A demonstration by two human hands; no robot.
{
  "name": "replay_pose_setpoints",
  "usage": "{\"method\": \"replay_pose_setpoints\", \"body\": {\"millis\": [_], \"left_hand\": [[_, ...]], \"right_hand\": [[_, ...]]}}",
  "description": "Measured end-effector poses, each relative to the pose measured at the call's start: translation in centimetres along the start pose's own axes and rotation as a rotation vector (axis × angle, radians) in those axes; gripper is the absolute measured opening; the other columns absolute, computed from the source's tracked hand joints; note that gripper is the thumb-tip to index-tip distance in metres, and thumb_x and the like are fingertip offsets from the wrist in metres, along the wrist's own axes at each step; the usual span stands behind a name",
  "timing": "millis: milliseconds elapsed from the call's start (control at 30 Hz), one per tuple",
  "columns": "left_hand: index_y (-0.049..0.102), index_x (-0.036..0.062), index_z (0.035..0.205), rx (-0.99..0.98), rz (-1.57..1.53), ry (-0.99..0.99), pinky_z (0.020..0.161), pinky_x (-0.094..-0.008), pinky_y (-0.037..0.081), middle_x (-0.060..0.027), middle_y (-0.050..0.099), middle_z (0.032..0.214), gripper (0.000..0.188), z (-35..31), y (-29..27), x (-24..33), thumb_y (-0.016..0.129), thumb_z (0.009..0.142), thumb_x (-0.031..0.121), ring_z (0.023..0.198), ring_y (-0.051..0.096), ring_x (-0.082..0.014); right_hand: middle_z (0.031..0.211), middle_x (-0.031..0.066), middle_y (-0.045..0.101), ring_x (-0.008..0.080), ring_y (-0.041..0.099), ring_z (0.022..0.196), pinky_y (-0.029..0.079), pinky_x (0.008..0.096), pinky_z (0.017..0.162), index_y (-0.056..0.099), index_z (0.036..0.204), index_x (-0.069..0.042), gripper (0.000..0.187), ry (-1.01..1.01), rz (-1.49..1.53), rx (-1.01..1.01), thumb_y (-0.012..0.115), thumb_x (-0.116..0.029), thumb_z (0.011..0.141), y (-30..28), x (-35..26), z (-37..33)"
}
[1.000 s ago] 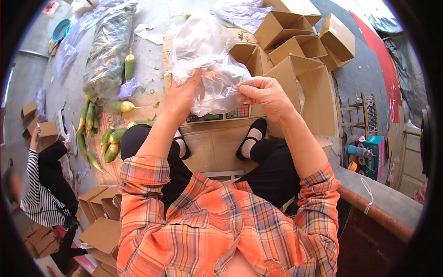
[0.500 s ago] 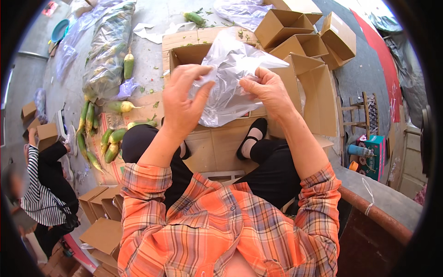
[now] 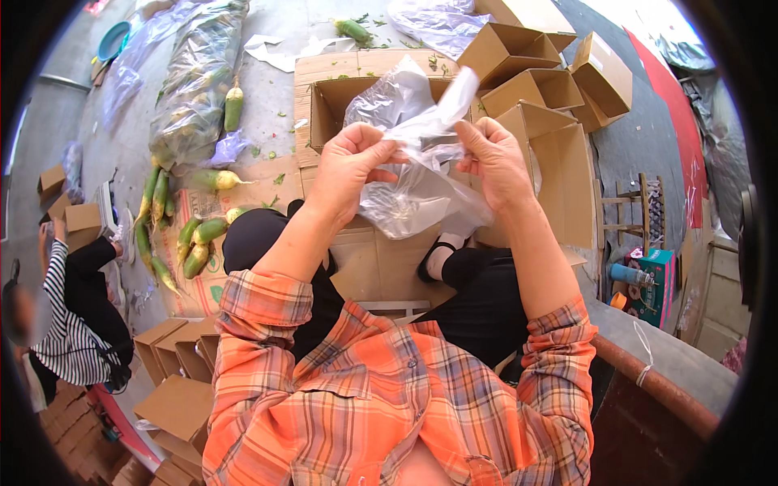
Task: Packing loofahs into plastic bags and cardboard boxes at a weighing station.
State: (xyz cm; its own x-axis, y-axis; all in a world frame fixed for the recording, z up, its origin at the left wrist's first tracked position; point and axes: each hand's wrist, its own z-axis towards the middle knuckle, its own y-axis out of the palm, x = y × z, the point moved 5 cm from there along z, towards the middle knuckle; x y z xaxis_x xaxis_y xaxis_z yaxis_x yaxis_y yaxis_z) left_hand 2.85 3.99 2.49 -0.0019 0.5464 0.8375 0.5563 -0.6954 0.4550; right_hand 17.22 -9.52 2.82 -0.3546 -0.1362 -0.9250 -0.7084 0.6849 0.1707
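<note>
A clear plastic bag (image 3: 421, 194) hangs crumpled between my two hands, its upper part gathered into a twisted band. My left hand (image 3: 354, 168) pinches one side of that band between thumb and fingers. On the other side, my right hand (image 3: 496, 166) grips it between thumb and forefinger. Behind and below the bag stands an open cardboard box (image 3: 327, 105); the bag and hands hide much of its inside. My feet are on flattened cardboard (image 3: 365, 263), either side of the bag's lower end.
Several green radishes (image 3: 194, 243) lie on cardboard at the left, beside a large plastic sack of radishes (image 3: 190, 97). Open boxes (image 3: 519, 61) crowd the far right, near a small wooden chair (image 3: 640, 206). A co-worker in stripes (image 3: 77, 324) is at far left.
My left hand has closed on the bag, where its fingers were spread before. The bag, formerly spread out, is now bunched and stretched between both hands.
</note>
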Motion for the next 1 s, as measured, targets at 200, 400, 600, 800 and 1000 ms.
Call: {"method": "replay_pose_setpoints", "body": {"millis": [200,400,600,800,1000], "left_hand": [[0.053,0.0053,0.081,-0.109,-0.011,-0.022,0.066,-0.0251,0.054,-0.0070,0.063,0.091,0.010,-0.1,0.4,-1.4,0.061,0.085,0.008,0.083,0.061,-0.0123],[0.045,0.0045,0.101,-0.019,-0.286,0.024,0.071,-0.0319,0.055,-0.0078,0.060,0.093,0.010,0.6,0.1,0.1,0.046,0.092,0.009,0.081,0.062,-0.0156],[0.046,0.0011,0.106,-0.053,0.107,0.169,0.073,-0.0271,0.048,-0.0085,0.059,0.099,0.032,-0.4,0.3,1.3,0.063,0.082,0.015,0.079,0.060,-0.0164],[0.059,0.0042,0.089,0.396,0.941,0.360,0.061,-0.0288,0.045,-0.0069,0.061,0.067,0.027,-0.7,-5.5,5.2,0.072,0.070,0.019,0.065,0.056,-0.0135],[0.056,0.0070,0.106,0.718,1.434,0.167,0.068,-0.0413,0.046,-0.0121,0.063,0.084,0.040,-1.5,-10.1,7.8,0.069,0.069,0.017,0.079,0.061,-0.0301]], "right_hand": [[0.085,0.0006,0.059,0.0086,0.055,0.073,0.043,0.0231,0.061,0.056,0.092,-0.007,0.042,0.048,-0.137,-0.137,0.071,-0.043,0.076,3.0,-0.1,-1.2],[0.070,-0.0002,0.057,0.0055,0.048,0.061,0.039,0.0191,0.053,0.057,0.066,-0.005,0.018,-0.037,-0.333,0.007,0.067,-0.012,0.079,1.1,1.5,0.6],[0.070,0.0029,0.059,0.0106,0.053,0.057,0.046,0.0258,0.050,0.050,0.070,-0.007,0.016,-0.172,0.221,0.189,0.057,-0.002,0.083,-2.4,-0.1,2.3],[0.055,-0.0052,0.029,0.0068,0.022,0.043,0.020,0.0215,0.036,0.042,0.073,-0.013,0.023,-0.151,0.732,0.252,0.047,-0.020,0.094,-9.4,-3.4,2.0],[0.054,-0.0079,0.025,0.0037,0.021,0.042,0.016,0.0198,0.036,0.053,0.075,-0.008,0.043,-0.216,0.333,0.387,0.048,-0.048,0.090,-8.9,-5.7,-1.0]]}}
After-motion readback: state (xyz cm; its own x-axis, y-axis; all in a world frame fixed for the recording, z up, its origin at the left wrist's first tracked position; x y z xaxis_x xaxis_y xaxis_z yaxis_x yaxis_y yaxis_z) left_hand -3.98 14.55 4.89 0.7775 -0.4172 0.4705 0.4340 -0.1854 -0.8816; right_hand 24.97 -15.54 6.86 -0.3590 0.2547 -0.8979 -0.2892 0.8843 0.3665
